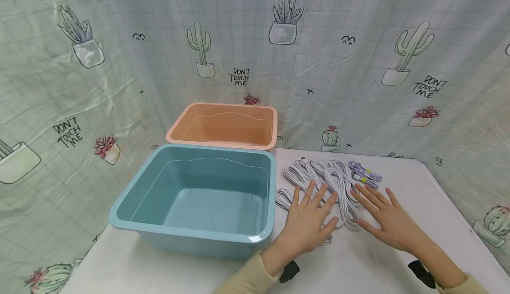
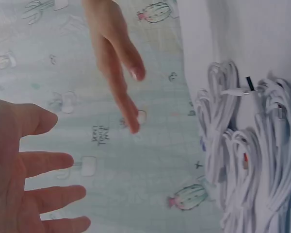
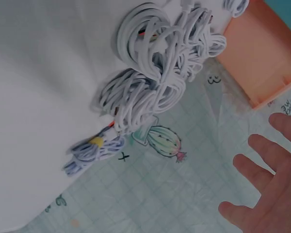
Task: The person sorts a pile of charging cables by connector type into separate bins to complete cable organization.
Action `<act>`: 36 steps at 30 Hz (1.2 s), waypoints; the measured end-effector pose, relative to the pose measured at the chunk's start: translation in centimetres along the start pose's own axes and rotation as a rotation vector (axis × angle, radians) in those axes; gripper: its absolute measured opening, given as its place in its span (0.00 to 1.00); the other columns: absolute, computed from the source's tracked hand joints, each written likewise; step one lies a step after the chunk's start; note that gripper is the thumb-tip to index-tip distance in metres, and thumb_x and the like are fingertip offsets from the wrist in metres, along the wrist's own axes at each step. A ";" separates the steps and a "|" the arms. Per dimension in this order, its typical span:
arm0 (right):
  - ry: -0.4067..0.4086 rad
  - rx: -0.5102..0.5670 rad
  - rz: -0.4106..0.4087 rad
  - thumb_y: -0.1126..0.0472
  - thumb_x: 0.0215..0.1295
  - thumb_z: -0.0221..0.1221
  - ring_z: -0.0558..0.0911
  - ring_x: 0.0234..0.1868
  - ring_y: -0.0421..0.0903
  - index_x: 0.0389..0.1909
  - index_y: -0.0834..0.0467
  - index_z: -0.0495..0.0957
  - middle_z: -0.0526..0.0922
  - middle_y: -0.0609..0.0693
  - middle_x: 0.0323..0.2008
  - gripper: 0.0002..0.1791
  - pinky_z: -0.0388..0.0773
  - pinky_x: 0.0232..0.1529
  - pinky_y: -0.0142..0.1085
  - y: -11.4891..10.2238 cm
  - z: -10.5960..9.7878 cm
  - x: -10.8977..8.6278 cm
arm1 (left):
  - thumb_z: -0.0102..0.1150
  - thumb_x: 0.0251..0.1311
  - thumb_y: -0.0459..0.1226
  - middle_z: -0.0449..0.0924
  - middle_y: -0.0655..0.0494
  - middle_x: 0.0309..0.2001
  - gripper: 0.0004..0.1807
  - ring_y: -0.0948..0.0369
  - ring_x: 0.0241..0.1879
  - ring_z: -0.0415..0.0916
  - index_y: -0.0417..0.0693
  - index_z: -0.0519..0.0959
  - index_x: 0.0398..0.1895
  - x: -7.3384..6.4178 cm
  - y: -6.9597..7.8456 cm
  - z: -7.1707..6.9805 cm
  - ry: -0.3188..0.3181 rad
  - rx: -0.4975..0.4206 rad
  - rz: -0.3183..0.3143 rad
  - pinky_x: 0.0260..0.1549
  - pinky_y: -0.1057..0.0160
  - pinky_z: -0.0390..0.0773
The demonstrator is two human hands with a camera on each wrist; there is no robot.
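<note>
Several coiled white cables [image 1: 342, 179] lie in a pile on the white table, right of the tubs. At the pile's far right are purple cables [image 1: 368, 176] with yellow ties. My left hand [image 1: 304, 223] is held over the near part of the pile, fingers spread and holding nothing. To its right, my right hand [image 1: 392, 221] is also spread and holds nothing, fingertips by the pile's right edge. Both hands partly cover the cables in the head view. The left wrist view shows metal plugs on the white cables [image 2: 276, 145]; the right wrist view shows the bundles [image 3: 140, 92] too.
A blue tub [image 1: 191, 230] stands at the left of the table, close beside my left forearm. Behind it is an orange tub [image 1: 223, 144]. A cactus-print sheet [image 1: 247, 50] hangs around the back and sides. Nothing is visible inside either tub.
</note>
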State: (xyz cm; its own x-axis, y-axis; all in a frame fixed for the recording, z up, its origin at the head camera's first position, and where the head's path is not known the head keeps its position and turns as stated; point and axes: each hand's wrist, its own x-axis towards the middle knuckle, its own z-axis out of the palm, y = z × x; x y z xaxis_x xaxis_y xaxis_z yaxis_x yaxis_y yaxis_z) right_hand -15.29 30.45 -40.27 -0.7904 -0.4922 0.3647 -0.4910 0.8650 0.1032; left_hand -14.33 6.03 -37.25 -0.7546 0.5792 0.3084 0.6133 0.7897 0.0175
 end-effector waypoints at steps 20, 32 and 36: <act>0.009 0.028 -0.038 0.46 0.53 0.59 0.28 0.67 0.27 0.65 0.51 0.59 0.63 0.53 0.63 0.38 0.17 0.66 0.32 -0.3 0.2 1.5 | 0.46 0.61 0.48 0.68 0.55 0.61 0.23 0.52 0.63 0.62 0.56 0.68 0.60 -3.6 -1.2 -4.8 0.263 -0.005 0.020 0.58 0.44 0.63; -0.029 0.047 -0.047 0.47 0.54 0.59 0.31 0.68 0.28 0.66 0.50 0.57 0.63 0.55 0.64 0.38 0.16 0.65 0.32 -0.6 0.8 2.0 | 0.46 0.61 0.48 0.68 0.54 0.61 0.24 0.51 0.64 0.60 0.55 0.67 0.61 -6.7 -4.4 -5.4 0.207 -0.115 -0.107 0.59 0.43 0.58; -0.037 0.050 -0.045 0.46 0.56 0.57 0.34 0.69 0.31 0.66 0.50 0.57 0.62 0.55 0.64 0.37 0.16 0.65 0.32 -0.6 1.0 1.9 | 0.45 0.62 0.48 0.66 0.53 0.62 0.23 0.51 0.65 0.58 0.55 0.67 0.61 -7.6 -5.7 -5.6 0.180 -0.152 -0.154 0.60 0.41 0.56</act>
State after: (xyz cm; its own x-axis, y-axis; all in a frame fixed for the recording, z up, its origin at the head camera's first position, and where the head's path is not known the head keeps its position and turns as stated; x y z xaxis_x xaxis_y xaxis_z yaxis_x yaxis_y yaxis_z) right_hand -16.87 28.85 -40.56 -0.7798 -0.5343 0.3261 -0.5431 0.8366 0.0718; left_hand -10.77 -4.03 -34.34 -0.7962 0.3991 0.4547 0.5332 0.8180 0.2158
